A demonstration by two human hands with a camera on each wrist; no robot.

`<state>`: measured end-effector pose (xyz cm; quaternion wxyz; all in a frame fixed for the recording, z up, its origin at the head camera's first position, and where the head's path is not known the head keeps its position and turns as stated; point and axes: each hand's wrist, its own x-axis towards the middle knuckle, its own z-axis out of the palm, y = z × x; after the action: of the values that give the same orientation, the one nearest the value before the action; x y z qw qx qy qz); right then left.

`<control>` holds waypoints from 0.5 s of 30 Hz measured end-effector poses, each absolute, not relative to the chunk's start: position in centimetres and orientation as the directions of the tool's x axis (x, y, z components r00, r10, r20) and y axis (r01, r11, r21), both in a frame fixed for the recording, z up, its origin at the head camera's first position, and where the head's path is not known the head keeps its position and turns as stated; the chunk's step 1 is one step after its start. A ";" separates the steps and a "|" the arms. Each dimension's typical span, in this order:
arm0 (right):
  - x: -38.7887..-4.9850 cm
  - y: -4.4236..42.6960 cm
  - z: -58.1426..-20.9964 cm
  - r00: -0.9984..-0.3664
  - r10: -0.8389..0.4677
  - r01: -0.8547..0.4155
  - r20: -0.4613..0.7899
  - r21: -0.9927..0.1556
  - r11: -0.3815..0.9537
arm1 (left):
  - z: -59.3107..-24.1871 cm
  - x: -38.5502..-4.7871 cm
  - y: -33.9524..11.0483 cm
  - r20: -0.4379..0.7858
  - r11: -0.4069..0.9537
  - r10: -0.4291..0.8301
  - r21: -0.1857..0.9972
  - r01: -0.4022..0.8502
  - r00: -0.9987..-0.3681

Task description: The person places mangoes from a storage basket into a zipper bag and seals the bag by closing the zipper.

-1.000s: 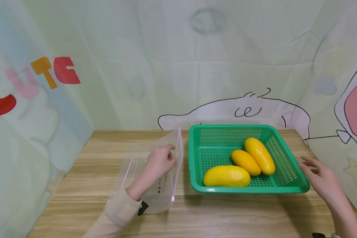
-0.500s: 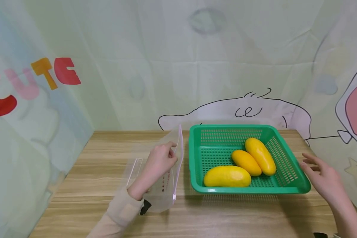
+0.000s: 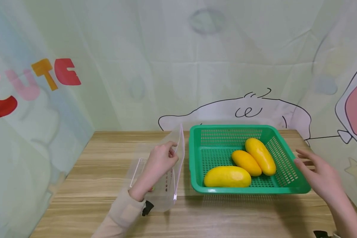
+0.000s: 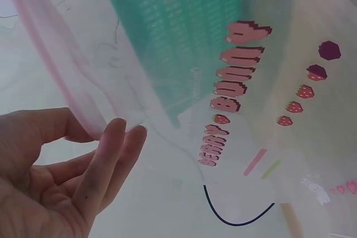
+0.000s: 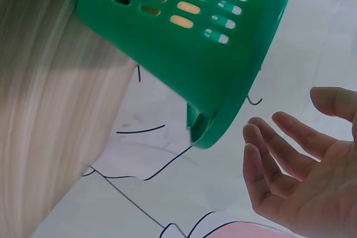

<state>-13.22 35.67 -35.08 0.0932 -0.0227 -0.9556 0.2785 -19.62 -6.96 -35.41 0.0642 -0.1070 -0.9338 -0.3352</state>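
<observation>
My left hand pinches the upper edge of a clear zip bag, and the bag hangs upright and slightly gaping. Its lilac zip strip has a slider at the near end. Pink "Berry Bunny" lettering and small strawberries show on the bag in the left wrist view. To its right stands a green plastic basket holding three yellow mango-like fruits, one lying across the front. My right hand hovers by the basket's right rim, fingers loosely bent and holding nothing; a gap separates it from the rim in the right wrist view.
Both things are on a wood-grain table. A printed cloth backdrop rises behind the table and along its sides. The basket stands near the table's right edge.
The bag and my left hand have shifted slightly to the right. My right hand has moved a little left and up, toward the basket's right rim. The fruits have not moved.
</observation>
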 end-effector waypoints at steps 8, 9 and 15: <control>-13.2 34.8 -34.7 -0.960 0.049 -0.106 0.277 -0.515 0.851 | -35.3 -19.6 -6.7 0.218 0.734 0.139 0.632 0.248 -0.966; -13.2 34.6 -34.7 -0.954 0.046 -0.119 0.297 -0.513 0.850 | -35.3 -19.6 -6.7 0.223 0.734 0.137 0.632 0.250 -0.965; -13.0 33.3 -34.3 -0.937 0.038 -0.157 0.348 -0.513 0.844 | -35.2 -19.7 -6.7 0.250 0.735 0.141 0.622 0.270 -0.958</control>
<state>-13.02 33.31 -34.34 0.1751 0.0314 -0.9441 0.2775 -19.66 -6.67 -35.18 0.0933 -0.1109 -0.9268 -0.3465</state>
